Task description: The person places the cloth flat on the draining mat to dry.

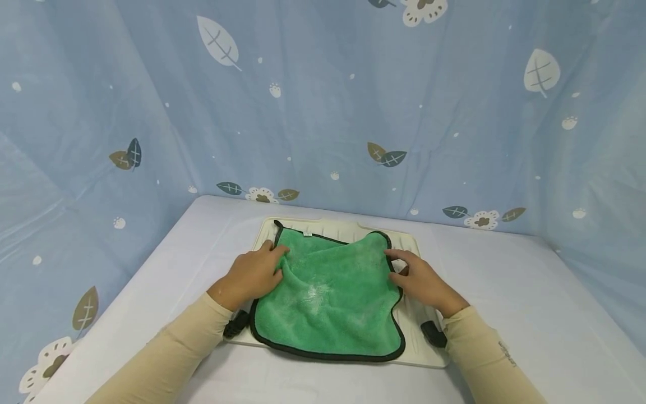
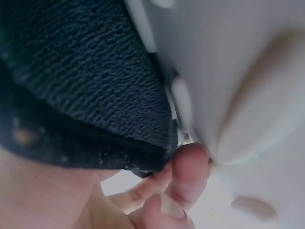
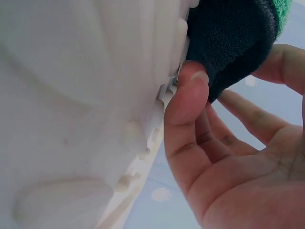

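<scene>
A plush green towel (image 1: 333,303) with black edging lies rumpled over a cream ribbed board (image 1: 421,328). Its upper left corner shows a small white label, and a fold runs across its far side. At its left edge, my left hand (image 1: 252,275) pinches the cloth between thumb and fingers. My right hand (image 1: 424,283) grips the opposite edge with fingertips. In the left wrist view, fingertips (image 2: 190,164) meet the towel's dark-looking underside (image 2: 90,71) close to the board. The right wrist view shows the towel edge (image 3: 233,52) between the fingers, just off the ribbed surface.
Under the board spreads a white-covered table (image 1: 504,297). A blue curtain (image 1: 323,112) with leaves and flowers stands behind and along both sides. Small black devices (image 1: 434,335) sit at the wrists, low over the board's near corners.
</scene>
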Demonstrator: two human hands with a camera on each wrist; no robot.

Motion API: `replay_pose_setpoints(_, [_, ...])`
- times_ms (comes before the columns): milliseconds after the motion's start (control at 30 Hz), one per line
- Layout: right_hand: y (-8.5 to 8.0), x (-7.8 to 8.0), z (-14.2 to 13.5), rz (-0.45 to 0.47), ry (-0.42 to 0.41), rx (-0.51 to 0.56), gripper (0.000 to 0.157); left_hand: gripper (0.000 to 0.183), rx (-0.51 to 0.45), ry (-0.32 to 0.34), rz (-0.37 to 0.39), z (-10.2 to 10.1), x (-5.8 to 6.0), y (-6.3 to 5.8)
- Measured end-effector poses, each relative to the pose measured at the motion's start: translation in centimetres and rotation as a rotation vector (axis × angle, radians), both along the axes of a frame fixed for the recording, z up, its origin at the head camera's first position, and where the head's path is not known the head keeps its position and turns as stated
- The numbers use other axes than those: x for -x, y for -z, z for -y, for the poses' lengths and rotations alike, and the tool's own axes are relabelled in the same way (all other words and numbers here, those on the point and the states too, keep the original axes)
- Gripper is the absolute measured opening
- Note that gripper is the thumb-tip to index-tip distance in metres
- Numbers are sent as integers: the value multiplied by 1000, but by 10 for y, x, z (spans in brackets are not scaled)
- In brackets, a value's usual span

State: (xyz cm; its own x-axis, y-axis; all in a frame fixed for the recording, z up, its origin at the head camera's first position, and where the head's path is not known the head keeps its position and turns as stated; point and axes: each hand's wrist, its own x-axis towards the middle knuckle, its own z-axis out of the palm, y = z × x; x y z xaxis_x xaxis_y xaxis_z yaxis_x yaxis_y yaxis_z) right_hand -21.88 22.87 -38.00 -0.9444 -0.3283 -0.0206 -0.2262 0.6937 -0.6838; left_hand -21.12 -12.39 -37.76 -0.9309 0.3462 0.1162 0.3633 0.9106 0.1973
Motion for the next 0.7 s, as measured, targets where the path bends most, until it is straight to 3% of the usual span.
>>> replay_pose_setpoints(367, [0, 0, 0, 28, 11, 2, 38, 44, 19, -14, -13, 1, 3, -2])
replay_pose_setpoints(700, [4, 0, -3, -8, -7, -7, 45, 42, 24, -31, 1, 4, 3, -2])
